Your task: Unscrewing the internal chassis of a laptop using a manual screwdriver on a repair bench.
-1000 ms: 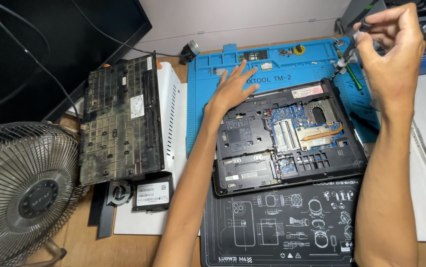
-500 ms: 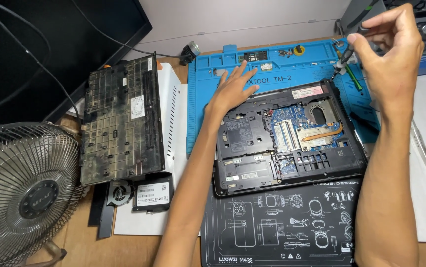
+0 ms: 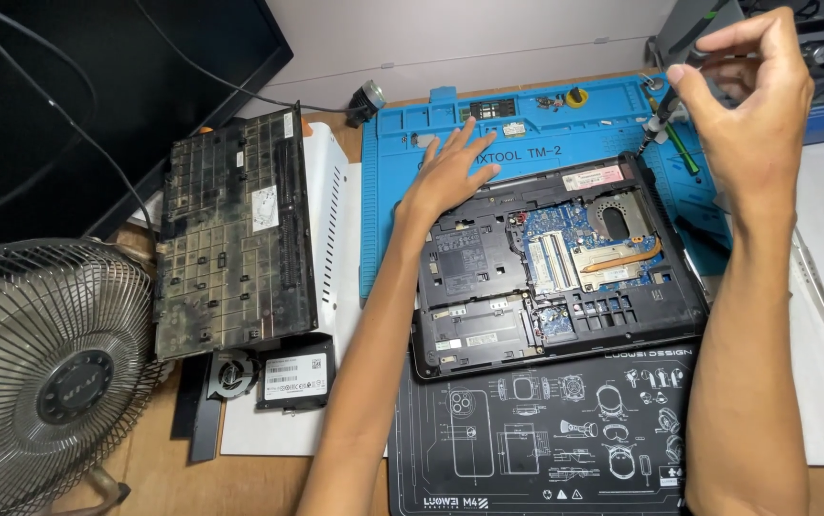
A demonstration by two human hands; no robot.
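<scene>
An opened black laptop base point(image 3: 555, 263) lies on the blue repair mat point(image 3: 383, 210), its blue circuit board and copper heat pipe exposed. My left hand point(image 3: 448, 177) rests flat with fingers spread on the laptop's far left corner. My right hand point(image 3: 751, 105) is raised above the laptop's far right corner and grips a small screwdriver point(image 3: 661, 113), its tip pointing down toward the mat's edge tray.
A removed keyboard point(image 3: 233, 239) lies face down at the left on a white panel point(image 3: 331, 191). A small drive point(image 3: 295, 373) and a fan part point(image 3: 232, 371) sit below it. A desk fan point(image 3: 44, 373) stands at the near left. A black mat point(image 3: 536, 440) lies in front, tweezers point(image 3: 818, 287) at the right.
My right hand with the screwdriver has drifted slightly left and lower toward the laptop's far right corner. My left hand has stayed in place.
</scene>
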